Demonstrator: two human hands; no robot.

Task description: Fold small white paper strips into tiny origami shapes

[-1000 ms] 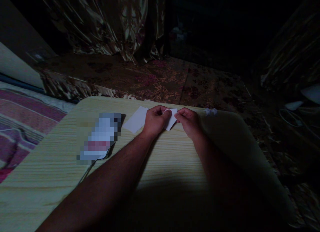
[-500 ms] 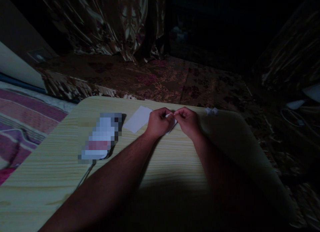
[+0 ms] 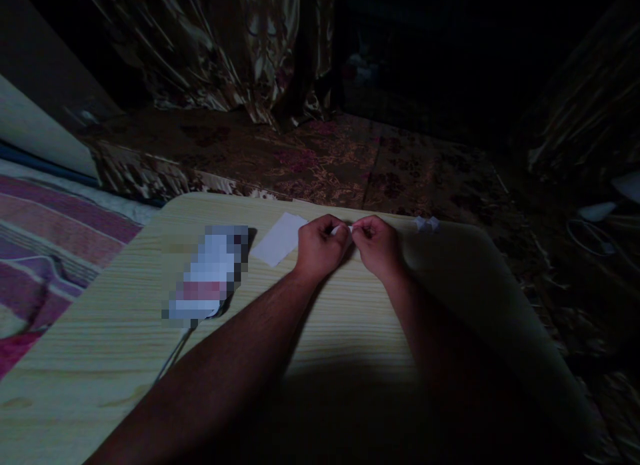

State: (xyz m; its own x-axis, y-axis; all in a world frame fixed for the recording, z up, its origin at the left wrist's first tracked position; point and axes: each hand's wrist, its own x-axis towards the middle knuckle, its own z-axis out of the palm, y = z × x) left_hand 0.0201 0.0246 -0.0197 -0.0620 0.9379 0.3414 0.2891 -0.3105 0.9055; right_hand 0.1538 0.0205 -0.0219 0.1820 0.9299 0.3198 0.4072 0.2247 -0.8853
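Note:
My left hand (image 3: 319, 247) and my right hand (image 3: 376, 246) meet at the far middle of a pale wooden table (image 3: 125, 358). Both are closed in a pinch on a small white paper piece (image 3: 342, 229), of which only a sliver shows between the fingertips. A flat white paper square (image 3: 277, 239) lies on the table just left of my left hand. A tiny white folded paper figure (image 3: 425, 223) sits near the far edge, to the right of my right hand.
A blurred-out flat object (image 3: 207, 273) with a thin cable lies on the table's left part. A striped pink cloth (image 3: 45, 238) is to the left, a patterned dark carpet (image 3: 320, 158) beyond the table, shiny curtains (image 3: 225, 45) behind. Cables (image 3: 590, 235) lie at right.
The white paper piece, plainly visible between my hands a second ago, is now folded small and almost hidden in my fingertips. My hands have drawn closer together.

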